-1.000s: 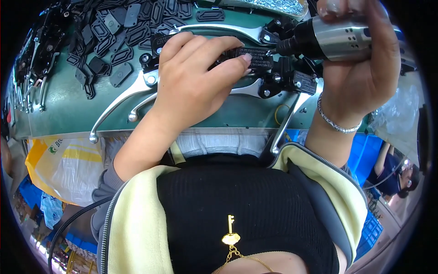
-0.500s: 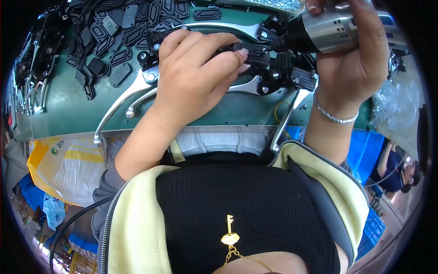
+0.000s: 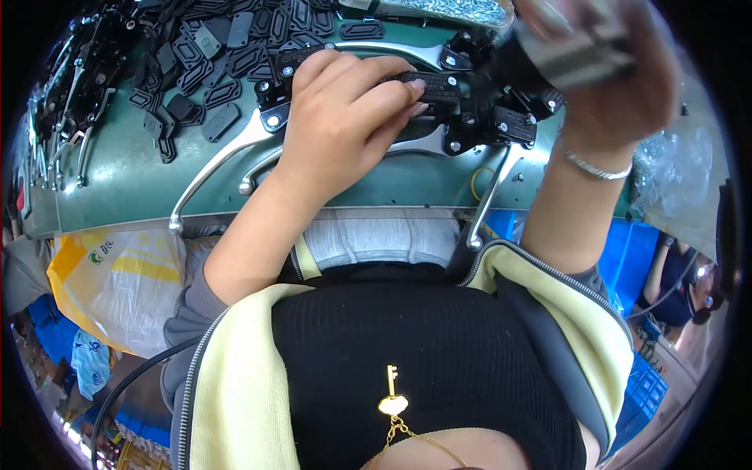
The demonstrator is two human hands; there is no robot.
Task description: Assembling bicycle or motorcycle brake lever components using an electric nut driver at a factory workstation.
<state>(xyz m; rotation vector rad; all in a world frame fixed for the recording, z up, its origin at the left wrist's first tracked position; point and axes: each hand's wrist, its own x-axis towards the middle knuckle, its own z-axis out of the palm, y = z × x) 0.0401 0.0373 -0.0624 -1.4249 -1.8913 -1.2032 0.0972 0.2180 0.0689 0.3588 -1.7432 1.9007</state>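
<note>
My left hand [image 3: 341,121] is closed over a black brake lever assembly, its fingertips pressing on the flat reservoir cover [image 3: 442,90]. A screw head shows at the cover's right end. My right hand [image 3: 638,94] grips a silver and black power screwdriver [image 3: 580,59], smeared by motion. Its tip looks apart from the cover, to the upper right. Around my left hand lie more lever assemblies, with a silver lever [image 3: 223,168] to the left, another silver lever [image 3: 392,48] behind, and a third lever [image 3: 497,192] hanging over the near table edge at the right.
Black covers and gaskets [image 3: 211,70] are heaped at the back left of the green table [image 3: 125,188]. Several lever assemblies [image 3: 78,86] crowd the far left. A tray of small screws [image 3: 454,9] stands at the back. Clear plastic bags [image 3: 677,168] lie at the right.
The screwdriver in my right hand has lifted away from the screw at the cover's right end, up and to the right. My left hand stays on the assembly, slightly shifted in view.
</note>
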